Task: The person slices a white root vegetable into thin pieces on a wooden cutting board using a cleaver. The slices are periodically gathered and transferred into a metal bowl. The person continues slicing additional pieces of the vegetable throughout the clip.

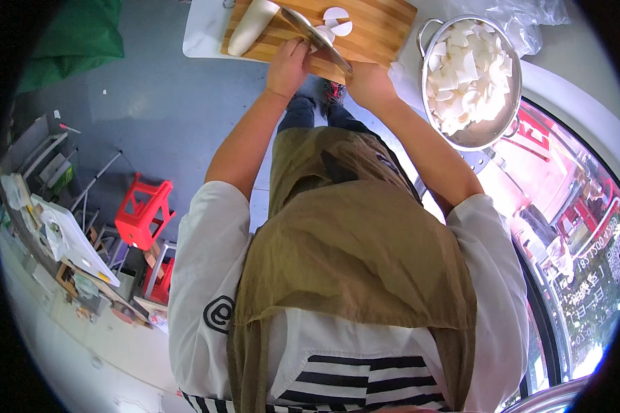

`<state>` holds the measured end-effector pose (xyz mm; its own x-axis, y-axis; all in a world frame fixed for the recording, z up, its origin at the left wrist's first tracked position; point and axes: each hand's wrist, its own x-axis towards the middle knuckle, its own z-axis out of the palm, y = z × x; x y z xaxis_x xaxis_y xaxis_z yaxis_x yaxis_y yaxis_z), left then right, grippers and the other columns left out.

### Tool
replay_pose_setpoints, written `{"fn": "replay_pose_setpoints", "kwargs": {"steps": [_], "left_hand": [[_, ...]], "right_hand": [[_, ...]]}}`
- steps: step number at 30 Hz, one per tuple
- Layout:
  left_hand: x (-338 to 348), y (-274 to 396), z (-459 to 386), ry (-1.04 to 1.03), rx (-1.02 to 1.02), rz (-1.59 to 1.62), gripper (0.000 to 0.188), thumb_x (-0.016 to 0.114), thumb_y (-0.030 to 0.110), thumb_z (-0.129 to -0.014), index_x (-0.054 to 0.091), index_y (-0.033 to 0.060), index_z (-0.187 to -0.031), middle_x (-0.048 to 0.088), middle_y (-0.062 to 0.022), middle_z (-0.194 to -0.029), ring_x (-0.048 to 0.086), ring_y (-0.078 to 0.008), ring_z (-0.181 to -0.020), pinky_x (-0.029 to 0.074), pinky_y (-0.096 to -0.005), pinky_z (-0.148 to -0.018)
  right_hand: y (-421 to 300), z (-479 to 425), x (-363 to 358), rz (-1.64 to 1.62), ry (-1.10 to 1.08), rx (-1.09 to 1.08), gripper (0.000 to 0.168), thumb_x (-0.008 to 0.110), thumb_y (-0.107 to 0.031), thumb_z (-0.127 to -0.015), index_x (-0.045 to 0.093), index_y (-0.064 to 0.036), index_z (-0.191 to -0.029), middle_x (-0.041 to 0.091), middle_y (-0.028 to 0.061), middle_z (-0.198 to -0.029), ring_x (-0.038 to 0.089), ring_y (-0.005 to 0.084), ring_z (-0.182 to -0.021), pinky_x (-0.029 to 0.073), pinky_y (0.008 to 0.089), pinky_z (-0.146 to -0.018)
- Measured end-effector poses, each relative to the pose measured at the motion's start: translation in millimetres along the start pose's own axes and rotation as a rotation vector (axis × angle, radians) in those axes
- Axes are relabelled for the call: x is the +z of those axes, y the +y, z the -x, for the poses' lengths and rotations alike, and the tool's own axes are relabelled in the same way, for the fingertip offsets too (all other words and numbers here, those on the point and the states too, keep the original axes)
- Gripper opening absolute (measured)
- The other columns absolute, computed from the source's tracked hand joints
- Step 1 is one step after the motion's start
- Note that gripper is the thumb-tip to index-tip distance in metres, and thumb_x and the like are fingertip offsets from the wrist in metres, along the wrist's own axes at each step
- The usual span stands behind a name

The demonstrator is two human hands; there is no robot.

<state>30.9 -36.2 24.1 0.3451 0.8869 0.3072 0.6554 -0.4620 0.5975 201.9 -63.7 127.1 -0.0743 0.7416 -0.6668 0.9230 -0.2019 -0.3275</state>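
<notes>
My right hand (pixel 370 85) grips the handle end of a kitchen knife (pixel 326 45), whose blade slants up and left over a wooden cutting board (pixel 387 26). My left hand (pixel 289 64) is beside the blade, its fingertips bent against a white radish piece that the blade and fingers largely hide. Left of the knife lies a long peeled white radish (pixel 252 27). Several cut radish slices (pixel 337 21) lie on the board, right of the blade.
At the right stands a two-handled metal pot (pixel 470 140) holding many white radish slices (pixel 465 72). Clear plastic film (pixel 527 23) lies behind it. A white board (pixel 201 36) sits under the cutting board. On the floor at left are a red plastic stool (pixel 143 211) and a green cloth (pixel 77 44).
</notes>
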Motion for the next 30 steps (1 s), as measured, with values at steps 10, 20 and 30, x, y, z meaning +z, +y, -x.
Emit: {"fn": "replay_pose_setpoints", "kwargs": {"steps": [10,20,30], "left_hand": [[0.2,2.8,3.5,0.026,0.003,-0.030,0.019,0.060,0.004,-0.074,0.058,0.0020,-0.093,0.058,-0.0122,-0.093,0.055,-0.0309,-0.082,0.048,-0.0389,-0.072],[-0.3,1.2,3.3,0.056,-0.023,-0.008,0.013,0.062,0.006,-0.076,0.060,0.0033,-0.088,0.059,-0.0131,-0.087,0.057,-0.0322,-0.079,0.048,-0.0398,-0.068],[-4.0,5.3,5.6,0.015,-0.038,-0.021,0.016,0.061,0.004,-0.073,0.059,0.0027,-0.089,0.058,-0.0133,-0.092,0.056,-0.0310,-0.080,0.048,-0.0390,-0.071]], "right_hand": [[-10.6,21.6,-16.6,0.044,-0.042,-0.007,0.025,0.048,-0.013,-0.078,0.062,-0.001,-0.095,0.063,0.0223,-0.091,0.061,0.0354,-0.088,0.049,0.0433,-0.078],[-6.6,12.2,-13.3,0.013,-0.019,-0.003,0.025,0.046,-0.013,-0.079,0.063,-0.002,-0.094,0.063,0.0216,-0.091,0.061,0.0349,-0.089,0.049,0.0419,-0.079],[-13.2,5.4,1.9,0.047,-0.037,0.035,0.025,0.047,-0.013,-0.079,0.063,-0.005,-0.096,0.063,0.0207,-0.093,0.061,0.0352,-0.089,0.049,0.0423,-0.079]]}}
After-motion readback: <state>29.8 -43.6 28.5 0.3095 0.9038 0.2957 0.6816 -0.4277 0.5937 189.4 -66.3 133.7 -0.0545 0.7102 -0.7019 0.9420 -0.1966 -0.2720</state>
